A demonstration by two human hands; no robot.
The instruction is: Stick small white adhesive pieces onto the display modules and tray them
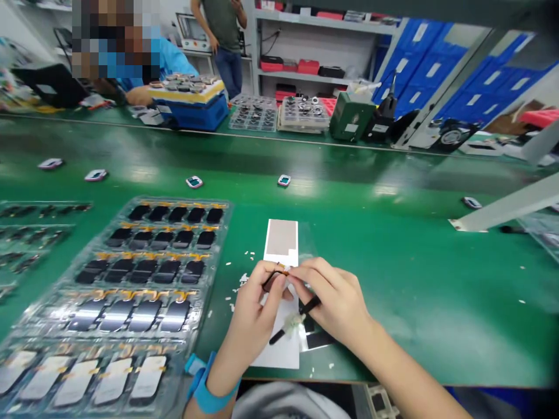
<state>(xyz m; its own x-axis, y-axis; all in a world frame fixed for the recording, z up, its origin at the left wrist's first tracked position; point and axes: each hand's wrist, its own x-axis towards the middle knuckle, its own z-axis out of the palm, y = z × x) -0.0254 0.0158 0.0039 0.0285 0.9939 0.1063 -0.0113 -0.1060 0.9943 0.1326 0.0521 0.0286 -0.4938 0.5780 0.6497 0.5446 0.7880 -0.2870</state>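
Observation:
My left hand (255,308) is closed on a small dark display screen (271,281), held up over a white sheet. An orange flex cable shows along the screen's upper edge. There the thumb and fingertips of my right hand (336,294) pinch together; what lies between them is too small to make out. A black stick-shaped tool (309,305), with a pale lump partway along it, is tucked under my right fingers and points down to the left. Beneath both hands lies the white sheet (279,355), with a beige label area (282,235) at its far end.
On the left, a clear tray (205,302) holds rows of display screens. White scraps (243,279) litter the green bench. Small watch-like cases (284,180) sit on the far strip. A metal post (506,201) stands right. Across the bench, a person in blue (172,58) sits by a blue box (196,113).

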